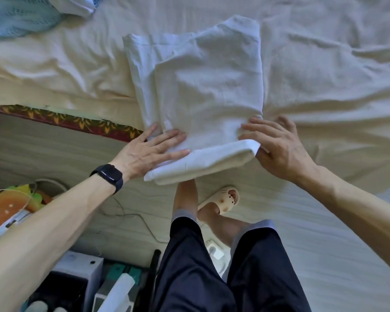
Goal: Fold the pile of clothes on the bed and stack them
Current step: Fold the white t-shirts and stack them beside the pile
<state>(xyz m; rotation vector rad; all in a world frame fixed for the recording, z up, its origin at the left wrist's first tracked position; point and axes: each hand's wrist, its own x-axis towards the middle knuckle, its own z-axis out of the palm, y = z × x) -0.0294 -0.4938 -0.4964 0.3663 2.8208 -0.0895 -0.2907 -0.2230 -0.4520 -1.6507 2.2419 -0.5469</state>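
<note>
- Head view: white garment (203,91) half-folded on the bed (336,64), left hand (149,152) flat on it, right hand (279,145) seemingly pinching its fold
- Blue garment (20,16) lies unfolded, no stack yet

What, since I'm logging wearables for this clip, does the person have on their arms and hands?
Both forearms are bare, with no sleeves in view. The left wrist wears a black smartwatch with a dark rectangular face on a black band. The left grip and the right grip have no gloves, and no ring shows. The right wrist carries nothing.
</note>
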